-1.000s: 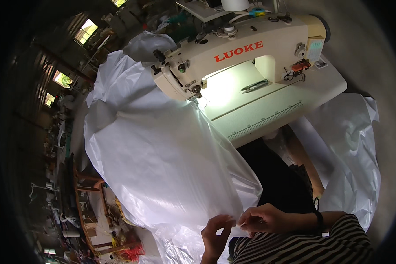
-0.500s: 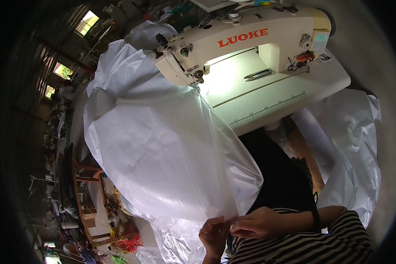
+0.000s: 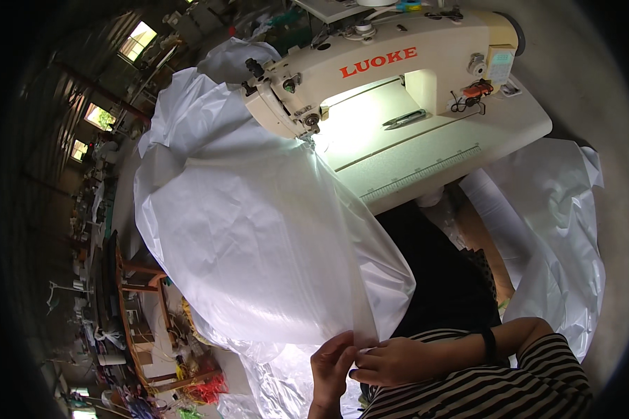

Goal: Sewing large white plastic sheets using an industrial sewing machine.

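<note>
A large sheet of shiny white plastic-like material (image 3: 258, 237) runs from under the needle of a cream sewing machine (image 3: 370, 52) down to my lap. At its near edge my left hand (image 3: 332, 363) pinches the material between thumb and fingers. Close beside it, my right hand (image 3: 391, 361) is closed on the same edge, with a dark band on the wrist. Between the hands the edge looks gathered or folded; the exact fold is partly hidden by the fingers. The machine's lamp lights its bed near the needle.
Small thread snips (image 3: 404, 119) lie on the machine bed (image 3: 426, 153), which has a ruler scale along its front. More white sheeting (image 3: 552, 216) hangs at the right. A wooden chair frame (image 3: 129, 314) and red plastic strands (image 3: 206, 387) are on the left.
Both hands have shifted slightly up and left along the edge, and the left fingers now press nearer the right hand's. The view has moved a little; the sheet stays under the needle.
</note>
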A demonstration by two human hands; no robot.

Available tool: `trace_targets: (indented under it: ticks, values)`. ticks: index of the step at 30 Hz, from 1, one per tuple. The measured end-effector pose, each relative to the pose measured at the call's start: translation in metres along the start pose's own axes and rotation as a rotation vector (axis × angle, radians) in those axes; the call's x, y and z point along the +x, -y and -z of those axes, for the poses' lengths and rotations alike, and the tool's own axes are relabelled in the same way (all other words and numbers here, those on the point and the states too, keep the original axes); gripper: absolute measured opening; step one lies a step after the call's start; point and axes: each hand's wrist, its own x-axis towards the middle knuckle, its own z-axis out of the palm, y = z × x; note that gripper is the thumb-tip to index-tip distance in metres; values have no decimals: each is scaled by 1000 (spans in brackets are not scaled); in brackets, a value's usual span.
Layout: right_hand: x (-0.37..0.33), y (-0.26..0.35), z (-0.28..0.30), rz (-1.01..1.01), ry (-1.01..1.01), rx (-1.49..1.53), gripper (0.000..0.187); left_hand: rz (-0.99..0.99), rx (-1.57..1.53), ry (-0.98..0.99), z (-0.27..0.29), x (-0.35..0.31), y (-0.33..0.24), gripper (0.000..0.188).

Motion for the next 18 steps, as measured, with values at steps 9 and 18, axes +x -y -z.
trace_targets:
  ticks: [9, 18]
  values:
    - [-57, -34, 46, -950, 142, 201, 39, -664, 786, -37, 3, -3, -2, 18]
    - [-48, -28, 3, -449, 19, 856, 28, -893, 1093, 60, -15, -11, -32, 17]
